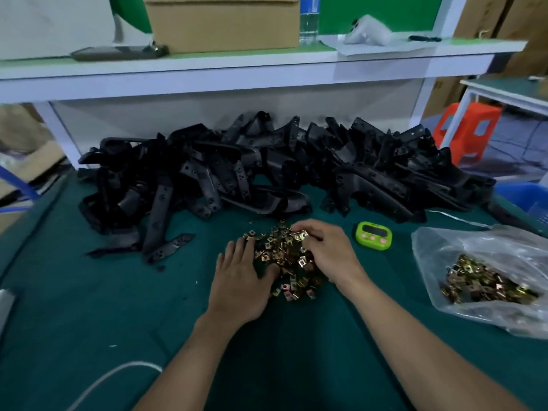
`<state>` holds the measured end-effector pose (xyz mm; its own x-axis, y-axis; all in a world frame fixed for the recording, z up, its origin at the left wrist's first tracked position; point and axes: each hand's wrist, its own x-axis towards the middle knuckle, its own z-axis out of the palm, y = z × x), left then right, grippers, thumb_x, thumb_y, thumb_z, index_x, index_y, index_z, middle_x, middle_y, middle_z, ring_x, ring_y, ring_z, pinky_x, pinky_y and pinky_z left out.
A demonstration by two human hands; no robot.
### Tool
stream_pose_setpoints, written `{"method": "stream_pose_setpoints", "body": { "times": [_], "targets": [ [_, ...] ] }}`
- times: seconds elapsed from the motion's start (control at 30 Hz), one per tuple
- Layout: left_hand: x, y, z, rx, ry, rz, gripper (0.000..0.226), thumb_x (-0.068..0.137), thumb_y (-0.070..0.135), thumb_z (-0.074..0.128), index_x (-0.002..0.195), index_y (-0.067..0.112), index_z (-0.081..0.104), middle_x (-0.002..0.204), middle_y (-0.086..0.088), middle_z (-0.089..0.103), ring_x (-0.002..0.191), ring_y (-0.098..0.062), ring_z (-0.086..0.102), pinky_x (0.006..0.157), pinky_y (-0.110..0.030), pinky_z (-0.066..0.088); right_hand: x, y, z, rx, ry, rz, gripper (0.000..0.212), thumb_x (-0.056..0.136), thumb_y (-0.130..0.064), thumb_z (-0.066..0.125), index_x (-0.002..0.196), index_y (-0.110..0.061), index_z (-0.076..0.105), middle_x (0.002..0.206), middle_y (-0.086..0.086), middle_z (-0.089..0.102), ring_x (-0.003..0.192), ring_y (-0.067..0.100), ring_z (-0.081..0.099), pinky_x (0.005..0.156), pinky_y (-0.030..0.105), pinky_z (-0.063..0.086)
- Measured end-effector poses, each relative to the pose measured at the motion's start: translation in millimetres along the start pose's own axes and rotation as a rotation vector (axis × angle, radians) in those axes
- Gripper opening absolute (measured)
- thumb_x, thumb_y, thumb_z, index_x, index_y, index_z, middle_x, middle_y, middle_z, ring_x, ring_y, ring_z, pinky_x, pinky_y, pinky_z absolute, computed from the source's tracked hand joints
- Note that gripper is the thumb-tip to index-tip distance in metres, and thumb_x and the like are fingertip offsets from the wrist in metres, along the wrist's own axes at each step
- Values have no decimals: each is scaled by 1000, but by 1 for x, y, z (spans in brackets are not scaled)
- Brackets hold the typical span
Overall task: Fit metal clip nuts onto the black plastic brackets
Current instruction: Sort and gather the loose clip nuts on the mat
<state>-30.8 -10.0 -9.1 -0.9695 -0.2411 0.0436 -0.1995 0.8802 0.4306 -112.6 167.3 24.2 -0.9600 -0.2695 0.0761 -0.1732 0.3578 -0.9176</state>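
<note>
Right grip pinches clip nuts; left grip lies flat, holding nothing. A loose pinch could scatter them.

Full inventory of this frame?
black plastic brackets: many, black, piled along the back
loose clip nuts: many, brass-gold, heap at centre
plastic bag: one, clear, right, holds more clip nuts
timer: one, green, right of the heap
mat: one, dark green, under everything
cardboard box: one, brown, on shelf
stool: one, orange, far right
cable: one, white, near left
left hand: flat on the heap's left side
right hand: fingers curled into the heap's far edge
</note>
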Motion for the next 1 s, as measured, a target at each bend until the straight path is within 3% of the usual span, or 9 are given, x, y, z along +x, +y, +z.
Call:
{"method": "stream_pose_setpoints", "body": {
  "times": [0.17, 0.27, 0.47, 0.53, 0.63, 0.77, 0.87, 0.93, 1.0],
  "targets": [
    [23, 33, 17, -23, 0, -2, 83, 100, 65, 28, 163, 17, 5, 171, -2, 2, 157, -19, -3, 128, -40, -4, -2, 17, -10, 132, 64, -16, 58, 94, 8, 50, 102, -44, 75, 110, -24, 73, 116, -6, 60, 100, 21, 47],
    [29, 43, 20, -135, 69, 42, 65, 104, 48, 41, 160, 20, 23, 167, 1, 26, 155, -15, 12, 128, -43, 4, -3, 27, -12, 264, 72, -5, 53, 96, 4, 55, 108, -43, 74, 110, -14, 76, 112, 2, 66, 96, 23, 51],
    [26, 34, 11, -301, 163, 113, 39, 103, 14, 53, 137, 31, 62, 134, 7, 65, 111, 1, 47, 122, -47, 26, -5, 32, -20, 263, 96, -62, 27, 90, -9, 74, 96, -34, 81, 92, -7, 79, 90, 10, 75, 82, 23, 59],
    [28, 24, 6, -312, 196, 103, 40, 101, 6, 54, 130, 30, 68, 108, 3, 75, 74, 3, 50, 110, -47, 45, -8, 32, -22, 226, 135, -71, 22, 88, -13, 78, 92, -34, 82, 91, -13, 79, 89, 4, 73, 79, 17, 56],
    [33, 6, -7, -308, 177, 68, 43, 101, 3, 53, 120, 36, 73, 77, 3, 74, 47, -2, 53, 66, -11, 50, -10, 31, -22, 145, 142, -74, 16, 87, -19, 80, 96, -32, 81, 95, -20, 77, 94, -4, 70, 83, 14, 53],
    [31, -11, -19, -329, 239, -20, 47, 98, 8, 61, 132, 41, 65, 107, 15, 76, 72, 4, 65, 71, -1, 44, -12, 26, -19, -8, 126, -160, 26, 90, -9, 75, 91, -35, 81, 99, -21, 74, 102, 0, 66, 89, 15, 50],
    [21, -2, -10, -111, 244, 106, 54, 99, 23, 61, 148, 38, 46, 127, 9, 68, 108, -13, 65, 94, -22, 48, -13, 26, -19, -84, 136, -129, 37, 92, -5, 71, 90, -40, 81, 94, -25, 74, 88, 10, 70, 77, 23, 57],
    [16, 9, -5, -68, 175, 190, 54, 101, 37, 55, 152, 35, 40, 149, 9, 52, 138, -13, 46, 114, -24, 30, -14, 26, -17, -74, 168, -115, 39, 93, -7, 72, 92, -45, 80, 85, -27, 74, 76, 4, 70, 64, 19, 56],
    [13, 16, 2, 8, 64, 258, 60, 102, 54, 40, 158, 34, 29, 165, 12, 28, 153, -9, 18, 124, -27, 6, -14, 24, -17, -14, 213, -110, 39, 91, -7, 75, 92, -46, 79, 88, -24, 75, 87, -6, 69, 76, 16, 57]
  ]
}}
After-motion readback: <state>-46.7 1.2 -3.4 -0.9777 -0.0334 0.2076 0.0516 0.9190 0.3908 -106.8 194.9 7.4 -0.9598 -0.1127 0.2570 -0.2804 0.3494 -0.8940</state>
